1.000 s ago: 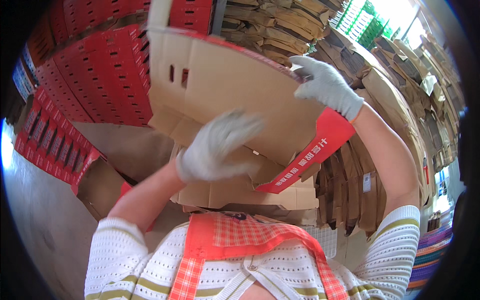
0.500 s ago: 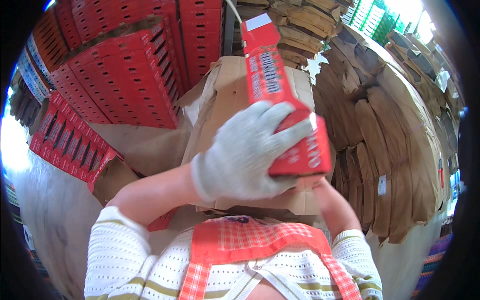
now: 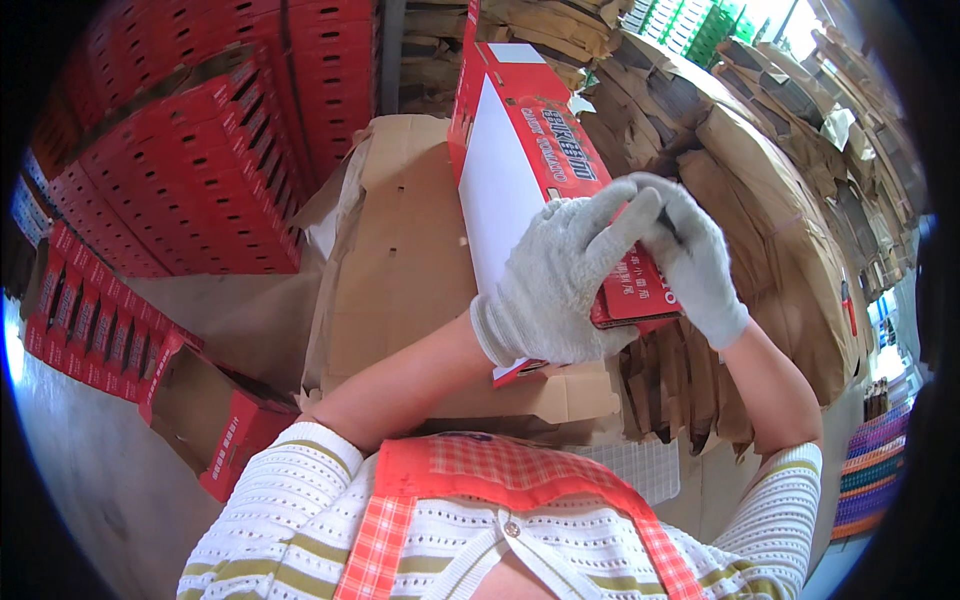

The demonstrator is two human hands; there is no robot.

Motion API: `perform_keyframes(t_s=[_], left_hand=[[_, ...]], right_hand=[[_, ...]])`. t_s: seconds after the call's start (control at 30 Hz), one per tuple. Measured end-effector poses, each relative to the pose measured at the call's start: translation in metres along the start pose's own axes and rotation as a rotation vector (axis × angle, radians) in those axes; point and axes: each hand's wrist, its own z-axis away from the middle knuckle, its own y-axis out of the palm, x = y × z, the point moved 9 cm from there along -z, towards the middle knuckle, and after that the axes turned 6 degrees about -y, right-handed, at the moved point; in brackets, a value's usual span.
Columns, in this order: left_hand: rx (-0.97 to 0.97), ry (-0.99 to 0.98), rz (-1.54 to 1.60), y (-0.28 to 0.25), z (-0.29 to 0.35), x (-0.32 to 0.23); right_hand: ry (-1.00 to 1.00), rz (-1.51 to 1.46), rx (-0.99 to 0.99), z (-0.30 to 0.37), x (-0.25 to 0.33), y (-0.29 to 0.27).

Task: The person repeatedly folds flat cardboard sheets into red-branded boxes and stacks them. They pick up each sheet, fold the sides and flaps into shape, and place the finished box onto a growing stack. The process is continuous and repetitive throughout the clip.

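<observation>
At nine o'clock we have a slanting row of red cartons [image 3: 85, 315] packed side by side, their dark slots too deep for us to tell the contents. At eight o'clock lies an open red carton [image 3: 215, 425], its brown inside showing. A tall stack of red slotted cartons [image 3: 180, 170] rises at ten o'clock. Near the centre is the brown flat cardboard [image 3: 385, 265], and over its right side, toward one o'clock, we hold the red-and-white carton [image 3: 560, 150].

Our gloved left hand [image 3: 565, 275] is clamped on the carton's near end — fingers over the red face, thumb low at the end. Our gloved right hand [image 3: 700, 260] curls at its right edge, fingertips meeting the left fingers; whether it grips, we cannot tell. The carton's long axis runs from eleven to five o'clock, near end at five, printed face up, white panel along its left.

Brown cardboard bundles [image 3: 780, 215] crowd two to three o'clock — purple, orange and teal crates [image 3: 870, 470] sit at four.
</observation>
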Motion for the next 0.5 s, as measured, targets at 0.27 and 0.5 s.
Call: perform_keyframes(t_s=[0.27, 0.5], left_hand=[[-0.254, -0.193, 0.118, -0.001, 0.039, 0.017], [-0.100, -0.536, -0.085, 0.020, 0.057, 0.034]], right_hand=[[0.163, 0.302, 0.344, -0.018, 0.021, 0.030], [0.088, 0.296, 0.440, -0.052, 0.004, 0.049]])
